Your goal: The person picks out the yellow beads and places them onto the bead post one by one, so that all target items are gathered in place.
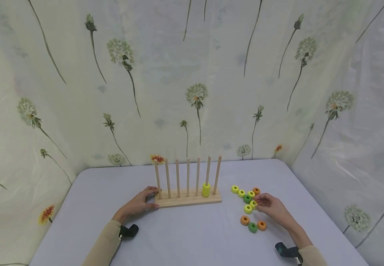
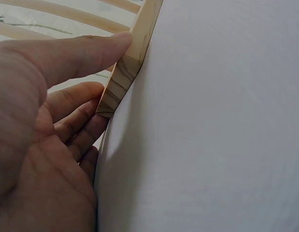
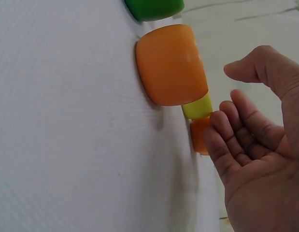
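A wooden peg rack (image 1: 188, 200) with several upright pegs stands on the table. My left hand (image 1: 141, 202) holds its left end, the thumb at the front edge and fingers around the back; the left wrist view has the thumb (image 2: 91, 55) against the wood. Yellow beads (image 1: 206, 190) are stacked on the peg second from the right. To the right of the rack, my right hand (image 1: 273, 208) hovers beside loose beads, fingertips close to a yellow bead (image 1: 253, 204). In the right wrist view its thumb and fingers are apart with nothing between them, near an orange bead (image 3: 171, 65).
Loose beads lie right of the rack: yellow ones such as this bead (image 1: 235, 189), a green bead (image 1: 253, 227) and an orange bead (image 1: 261, 225) nearer the front. A white cloth (image 1: 185, 236) covers the table, and a flowered curtain (image 1: 165, 92) hangs behind it.
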The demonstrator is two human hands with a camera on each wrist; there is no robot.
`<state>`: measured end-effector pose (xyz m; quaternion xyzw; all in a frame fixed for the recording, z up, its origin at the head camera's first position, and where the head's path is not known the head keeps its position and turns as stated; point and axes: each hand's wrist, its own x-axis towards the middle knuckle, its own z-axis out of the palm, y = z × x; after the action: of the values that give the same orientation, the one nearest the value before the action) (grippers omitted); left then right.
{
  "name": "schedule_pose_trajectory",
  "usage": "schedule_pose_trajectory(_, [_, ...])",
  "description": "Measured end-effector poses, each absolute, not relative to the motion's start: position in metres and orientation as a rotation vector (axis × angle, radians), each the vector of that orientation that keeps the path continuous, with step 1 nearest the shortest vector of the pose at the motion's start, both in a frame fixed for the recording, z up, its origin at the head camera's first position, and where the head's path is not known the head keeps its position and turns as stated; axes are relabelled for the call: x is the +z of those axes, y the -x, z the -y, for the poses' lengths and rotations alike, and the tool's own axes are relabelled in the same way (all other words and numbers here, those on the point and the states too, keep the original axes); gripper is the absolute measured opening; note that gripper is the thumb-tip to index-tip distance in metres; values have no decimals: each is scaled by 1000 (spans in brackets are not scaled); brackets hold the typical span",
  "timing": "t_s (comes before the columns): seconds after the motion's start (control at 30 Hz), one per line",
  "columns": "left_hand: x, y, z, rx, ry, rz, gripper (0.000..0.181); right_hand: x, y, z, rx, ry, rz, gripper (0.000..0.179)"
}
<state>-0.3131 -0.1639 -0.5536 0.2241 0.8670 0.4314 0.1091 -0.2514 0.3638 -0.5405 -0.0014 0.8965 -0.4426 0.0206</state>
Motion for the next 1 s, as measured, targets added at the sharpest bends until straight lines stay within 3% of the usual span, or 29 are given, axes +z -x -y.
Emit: schedule_pose_trajectory(1.0, [-557,315,165,1272,-653,-2548,65,-548,254,-356,-1204,-41,-2883,43])
